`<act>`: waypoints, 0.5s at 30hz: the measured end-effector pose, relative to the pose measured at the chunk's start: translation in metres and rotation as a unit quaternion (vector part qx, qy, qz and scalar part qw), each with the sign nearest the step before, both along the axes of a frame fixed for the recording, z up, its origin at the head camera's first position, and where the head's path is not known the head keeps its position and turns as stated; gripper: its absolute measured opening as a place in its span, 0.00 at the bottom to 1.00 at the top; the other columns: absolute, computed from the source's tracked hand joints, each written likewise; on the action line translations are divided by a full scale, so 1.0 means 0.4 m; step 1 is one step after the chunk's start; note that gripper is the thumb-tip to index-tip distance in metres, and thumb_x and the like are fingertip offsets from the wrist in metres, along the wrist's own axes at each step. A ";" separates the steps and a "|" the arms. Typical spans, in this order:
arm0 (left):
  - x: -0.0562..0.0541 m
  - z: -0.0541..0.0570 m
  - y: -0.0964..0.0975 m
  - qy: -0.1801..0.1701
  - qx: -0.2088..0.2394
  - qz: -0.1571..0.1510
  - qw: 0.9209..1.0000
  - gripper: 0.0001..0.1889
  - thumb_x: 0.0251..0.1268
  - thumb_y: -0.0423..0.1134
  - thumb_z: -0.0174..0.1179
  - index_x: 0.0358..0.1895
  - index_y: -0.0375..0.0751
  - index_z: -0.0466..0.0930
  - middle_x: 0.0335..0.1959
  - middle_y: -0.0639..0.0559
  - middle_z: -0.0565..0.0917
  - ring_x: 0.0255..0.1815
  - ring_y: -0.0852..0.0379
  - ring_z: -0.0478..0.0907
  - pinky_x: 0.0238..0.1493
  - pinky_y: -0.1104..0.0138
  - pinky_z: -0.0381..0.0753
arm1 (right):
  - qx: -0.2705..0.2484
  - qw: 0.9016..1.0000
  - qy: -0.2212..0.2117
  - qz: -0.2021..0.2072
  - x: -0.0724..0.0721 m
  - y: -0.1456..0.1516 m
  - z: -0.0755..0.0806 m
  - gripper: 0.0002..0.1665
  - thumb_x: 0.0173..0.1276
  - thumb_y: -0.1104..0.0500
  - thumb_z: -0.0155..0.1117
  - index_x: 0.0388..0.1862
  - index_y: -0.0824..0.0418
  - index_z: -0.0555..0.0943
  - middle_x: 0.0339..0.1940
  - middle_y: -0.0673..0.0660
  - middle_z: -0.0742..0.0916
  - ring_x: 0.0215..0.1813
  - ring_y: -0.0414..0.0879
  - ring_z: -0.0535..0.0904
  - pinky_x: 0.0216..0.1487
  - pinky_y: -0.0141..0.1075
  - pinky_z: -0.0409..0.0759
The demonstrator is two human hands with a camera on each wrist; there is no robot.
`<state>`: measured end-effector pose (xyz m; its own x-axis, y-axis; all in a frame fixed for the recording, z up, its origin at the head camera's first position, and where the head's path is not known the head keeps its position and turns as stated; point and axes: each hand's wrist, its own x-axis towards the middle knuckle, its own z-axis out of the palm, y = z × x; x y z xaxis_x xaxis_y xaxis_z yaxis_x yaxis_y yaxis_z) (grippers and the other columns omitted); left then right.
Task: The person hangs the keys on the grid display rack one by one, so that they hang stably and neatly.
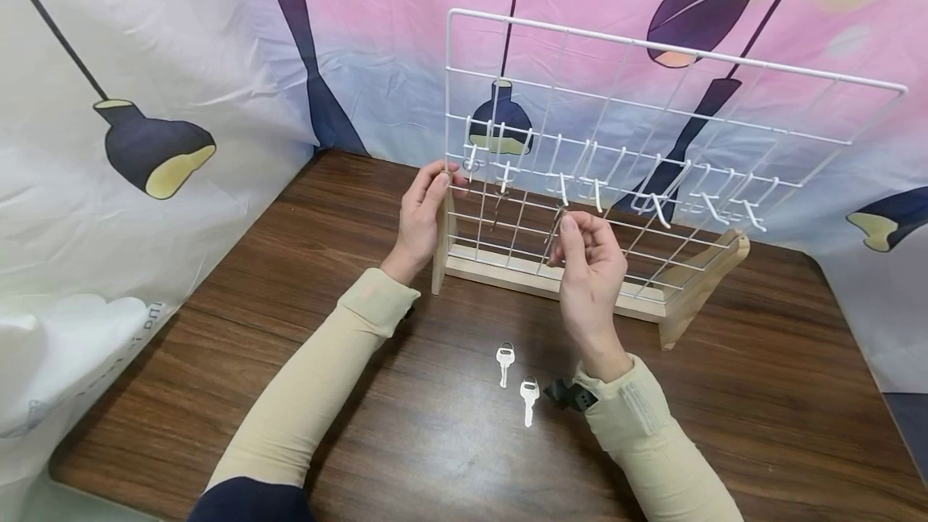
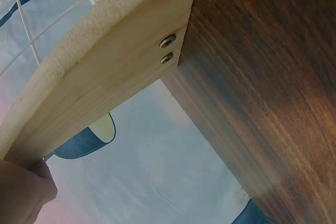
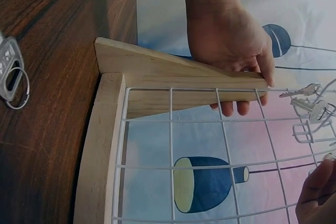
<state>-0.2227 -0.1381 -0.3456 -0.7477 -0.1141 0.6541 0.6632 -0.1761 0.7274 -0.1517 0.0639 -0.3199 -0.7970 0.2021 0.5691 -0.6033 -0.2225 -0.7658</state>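
Observation:
My left hand grips the upper end of the left wooden side piece of a white wire rack. In the right wrist view, that hand's fingers wrap round behind the wood. My right hand pinches a key just below the third hook from the left. Another key hangs at the second hook, and a ring shows at the first. Two silver keys with rings hang close together in the right wrist view.
Two more keys, one farther back and one nearer, lie on the brown table. Several white hooks line the rack's right half. A patterned cloth hangs behind, and a white plastic bag sits at the left.

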 end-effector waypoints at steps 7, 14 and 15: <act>-0.002 0.002 0.001 0.002 -0.001 -0.005 1.000 0.18 0.76 0.31 0.42 0.53 0.13 0.65 0.38 0.54 0.81 0.42 0.47 0.78 0.48 0.58 0.80 | 0.024 1.000 -0.008 0.008 -0.001 0.008 -0.009 0.09 0.72 0.64 0.58 0.39 0.73 0.76 0.20 0.53 0.77 0.22 0.42 0.72 0.25 0.28 0.73; 0.001 0.002 0.002 -0.002 0.000 -0.002 1.000 0.16 0.76 0.31 0.42 0.52 0.17 0.68 0.38 0.54 0.80 0.42 0.45 0.77 0.48 0.56 0.80 | 0.088 0.996 -0.019 0.024 0.002 0.021 -0.038 0.08 0.70 0.69 0.58 0.38 0.77 0.75 0.19 0.53 0.76 0.21 0.42 0.72 0.22 0.28 0.69; 0.001 0.002 0.001 -0.002 0.001 -0.001 1.000 0.15 0.76 0.31 0.42 0.52 0.19 0.69 0.38 0.53 0.80 0.42 0.44 0.77 0.48 0.55 0.80 | 0.096 0.995 -0.022 0.029 0.003 0.021 -0.045 0.08 0.70 0.69 0.58 0.38 0.78 0.75 0.19 0.52 0.76 0.21 0.43 0.72 0.22 0.28 0.70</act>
